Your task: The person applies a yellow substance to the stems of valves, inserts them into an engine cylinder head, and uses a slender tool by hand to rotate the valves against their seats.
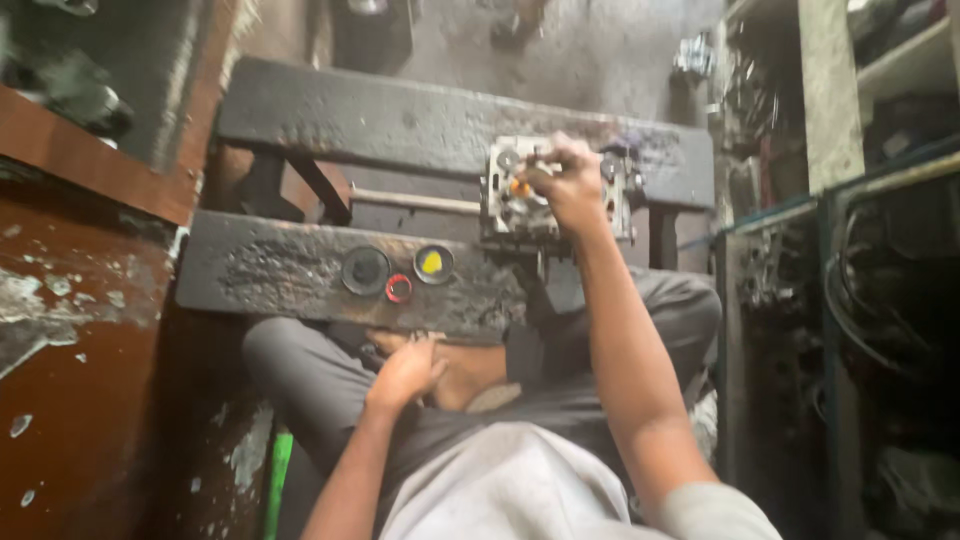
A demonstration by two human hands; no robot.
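Workbench [300, 270] is basically two blackened, greasy wooden planks with a gap between them, sitting over my lap in a pretty cramped, grimy shop. Rusty brown surface with flaking paint on my left, metal shelving [830, 200] stuffed with cables and parts on my right, dusty concrete floor past the far plank. On the near plank sit three small round caps in a cluster: a dark one [365, 270], a little red one [398, 288] and one with a yellow centre [433, 263].

My right hand [565, 180] is stretched out, arm nearly straight, fingers curled over the top of a grey metal block [520, 200] that sits across the gap between the planks. Something orange shows just by my fingertips, too blurry to say what. My left hand [405, 370] is down low at the near plank's edge, fingers bent against my knee, gripping nothing that I can see.
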